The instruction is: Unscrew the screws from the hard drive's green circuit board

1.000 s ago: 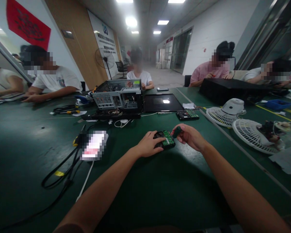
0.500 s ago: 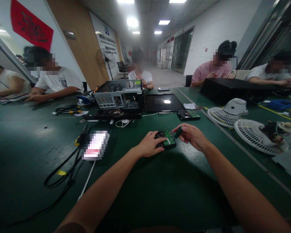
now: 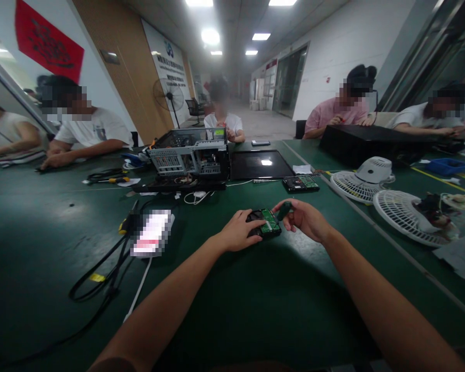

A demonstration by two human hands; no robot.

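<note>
A hard drive (image 3: 267, 223) with a green circuit board facing up lies on the dark green table (image 3: 236, 310) in front of me. My left hand (image 3: 238, 231) rests on its left side, fingers curled over the edge, holding it down. Just to the right of the drive, my right hand (image 3: 304, 218) is closed round the dark green handle of a screwdriver (image 3: 283, 210), its tip pointing down at the board's right edge.
An open computer case (image 3: 189, 155), a black panel (image 3: 259, 164) and a second hard drive (image 3: 300, 183) lie beyond. Two white fan grilles (image 3: 403, 214) sit at the right. Black cables (image 3: 101, 279) and a blurred device (image 3: 151, 232) lie at the left. Several people sit round the tables.
My right hand has shifted the screwdriver slightly over the drive's right edge; the left hand has stayed on the drive. The view has shifted a little.
</note>
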